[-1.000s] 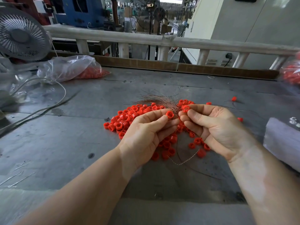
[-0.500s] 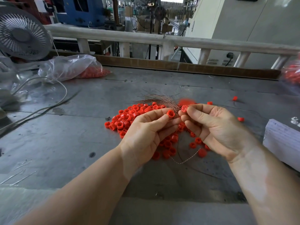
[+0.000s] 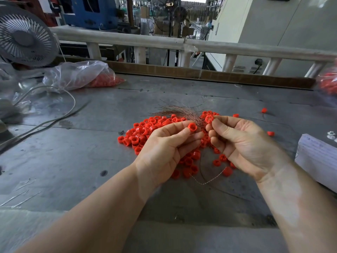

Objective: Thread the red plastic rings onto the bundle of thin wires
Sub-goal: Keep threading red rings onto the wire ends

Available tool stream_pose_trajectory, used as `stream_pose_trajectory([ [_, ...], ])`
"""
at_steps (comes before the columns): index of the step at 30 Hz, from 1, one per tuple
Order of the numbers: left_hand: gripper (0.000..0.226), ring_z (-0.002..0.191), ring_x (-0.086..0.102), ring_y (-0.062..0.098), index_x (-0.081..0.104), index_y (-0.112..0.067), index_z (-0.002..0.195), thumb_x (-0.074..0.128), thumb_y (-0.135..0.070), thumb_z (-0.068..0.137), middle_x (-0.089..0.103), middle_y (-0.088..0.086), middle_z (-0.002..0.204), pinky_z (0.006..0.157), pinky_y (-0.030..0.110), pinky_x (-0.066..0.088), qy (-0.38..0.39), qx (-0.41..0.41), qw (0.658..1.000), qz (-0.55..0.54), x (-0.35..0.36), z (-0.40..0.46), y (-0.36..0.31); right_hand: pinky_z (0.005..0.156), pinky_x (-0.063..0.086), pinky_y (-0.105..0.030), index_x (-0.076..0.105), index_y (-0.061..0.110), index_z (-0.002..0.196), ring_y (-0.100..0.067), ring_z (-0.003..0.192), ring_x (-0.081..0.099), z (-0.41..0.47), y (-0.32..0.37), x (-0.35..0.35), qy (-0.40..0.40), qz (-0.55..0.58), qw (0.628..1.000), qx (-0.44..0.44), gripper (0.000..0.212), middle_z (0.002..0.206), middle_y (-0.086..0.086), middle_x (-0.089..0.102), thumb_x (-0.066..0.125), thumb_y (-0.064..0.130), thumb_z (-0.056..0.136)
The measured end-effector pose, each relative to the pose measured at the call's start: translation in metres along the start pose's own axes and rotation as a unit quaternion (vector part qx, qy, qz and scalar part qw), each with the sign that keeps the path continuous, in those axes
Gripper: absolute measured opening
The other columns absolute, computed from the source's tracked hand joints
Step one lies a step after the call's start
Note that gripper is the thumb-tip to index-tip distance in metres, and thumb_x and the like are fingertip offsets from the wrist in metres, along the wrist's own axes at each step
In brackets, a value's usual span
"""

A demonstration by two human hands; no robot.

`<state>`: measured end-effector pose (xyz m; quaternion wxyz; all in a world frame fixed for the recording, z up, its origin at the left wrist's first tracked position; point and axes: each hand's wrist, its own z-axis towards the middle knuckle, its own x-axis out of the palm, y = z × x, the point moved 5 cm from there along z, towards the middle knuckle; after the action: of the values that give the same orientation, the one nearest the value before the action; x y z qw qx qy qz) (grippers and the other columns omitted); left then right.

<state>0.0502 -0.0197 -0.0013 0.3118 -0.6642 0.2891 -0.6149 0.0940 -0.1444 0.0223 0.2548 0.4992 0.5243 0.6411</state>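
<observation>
Red ring (image 3: 192, 127) in left-hand grip (image 3: 165, 148)

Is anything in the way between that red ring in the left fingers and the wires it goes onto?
Nothing visible. The left hand pinches a red ring right beside the bundle of thin wires, with only open air between them. The right hand holds another ring.

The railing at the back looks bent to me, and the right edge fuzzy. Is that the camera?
Head view: yes, the wide lens bows the railing and stretches the forearms; the bag at the right edge is smeared, while the hands, left and right, and the rings are sharp; light is soft daylight, with faint shadows and a dull sheen on the table.
</observation>
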Motion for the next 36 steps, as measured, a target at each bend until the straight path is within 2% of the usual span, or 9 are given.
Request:
stream_pose_trajectory([
  [8,0.013,0.072,0.070,0.013,0.065,-0.002,0.091,0.055,-0.002,0.082,0.070,0.009,0.078,0.064,0.021,0.057,0.002,0.000,1.000,0.001,0.000,0.000,0.001,0.046,0.049,-0.014,0.061,0.006,0.077,-0.004,0.050,0.059,0.000,0.001,0.000,0.007,-0.033,0.999,-0.032,0.012,0.061,-0.001,0.066,0.060,0.014,0.068],
  [12,0.015,0.073,0.070,0.013,0.064,-0.001,0.092,0.057,-0.003,0.080,0.070,0.009,0.080,0.065,0.021,0.057,0.010,-0.004,1.000,-0.004,0.001,0.001,0.000,0.052,0.050,-0.015,0.064,0.009,0.076,-0.005,0.058,0.062,0.000,0.002,0.000,0.002,-0.094,0.992,-0.080,0.009,0.065,-0.001,0.067,0.065,0.016,0.070],
  [13,0.016,0.073,0.070,0.013,0.064,-0.001,0.094,0.056,-0.003,0.080,0.070,0.010,0.081,0.066,0.021,0.057,0.012,-0.005,1.000,-0.003,0.001,0.001,0.001,0.055,0.051,-0.016,0.065,0.011,0.074,-0.006,0.060,0.063,0.000,0.004,0.000,-0.011,-0.134,0.986,-0.103,0.003,0.065,-0.001,0.068,0.067,0.014,0.074],
  [16,0.016,0.074,0.070,0.013,0.063,-0.001,0.096,0.056,-0.002,0.082,0.070,0.011,0.083,0.067,0.022,0.057,0.014,-0.006,1.000,0.000,0.001,0.000,0.001,0.060,0.053,-0.019,0.066,0.018,0.071,-0.009,0.062,0.065,-0.001,0.009,-0.001,-0.059,-0.263,0.945,-0.184,0.017,0.063,0.001,0.068,0.067,0.006,0.082],
  [19,0.018,0.073,0.070,0.012,0.064,-0.002,0.095,0.058,-0.004,0.078,0.071,0.008,0.080,0.067,0.021,0.057,0.016,-0.004,1.000,0.000,0.001,0.000,0.001,0.066,0.054,-0.024,0.065,0.020,0.070,-0.017,0.066,0.067,-0.004,0.012,0.003,-0.070,-0.374,0.894,-0.238,0.018,0.067,-0.001,0.069,0.068,0.006,0.082],
  [23,0.014,0.074,0.071,0.012,0.065,-0.003,0.092,0.058,-0.003,0.080,0.072,0.008,0.080,0.067,0.021,0.057,0.018,-0.004,1.000,0.002,0.000,0.001,0.001,0.057,0.048,-0.015,0.066,0.016,0.074,-0.008,0.060,0.062,-0.007,0.013,0.008,-0.057,-0.443,0.855,-0.263,0.012,0.065,0.002,0.067,0.068,0.008,0.083],
  [28,0.013,0.073,0.070,0.012,0.065,-0.003,0.090,0.053,0.000,0.086,0.072,0.007,0.078,0.067,0.021,0.057,0.018,-0.003,1.000,0.005,0.000,0.000,0.000,0.061,0.051,-0.024,0.065,0.023,0.075,-0.011,0.064,0.062,-0.006,0.014,0.006,-0.045,-0.437,0.861,-0.255,0.019,0.067,0.004,0.065,0.069,0.005,0.082],
  [31,0.013,0.073,0.070,0.011,0.065,-0.003,0.092,0.053,0.000,0.087,0.072,0.006,0.079,0.068,0.021,0.057,0.022,-0.001,1.000,0.009,0.001,-0.001,0.000,0.065,0.053,-0.023,0.065,0.025,0.074,-0.012,0.067,0.063,-0.005,0.013,0.006,-0.044,-0.438,0.860,-0.257,0.022,0.068,0.005,0.067,0.069,0.005,0.081],
  [36,0.013,0.074,0.070,0.011,0.065,-0.003,0.094,0.054,-0.001,0.087,0.071,0.006,0.080,0.068,0.021,0.057,0.019,0.000,1.000,0.013,0.001,-0.001,0.000,0.052,0.046,-0.015,0.063,0.027,0.071,0.001,0.052,0.054,0.000,0.008,0.001,-0.045,-0.370,0.898,-0.234,0.023,0.059,0.013,0.064,0.067,0.010,0.085],
])
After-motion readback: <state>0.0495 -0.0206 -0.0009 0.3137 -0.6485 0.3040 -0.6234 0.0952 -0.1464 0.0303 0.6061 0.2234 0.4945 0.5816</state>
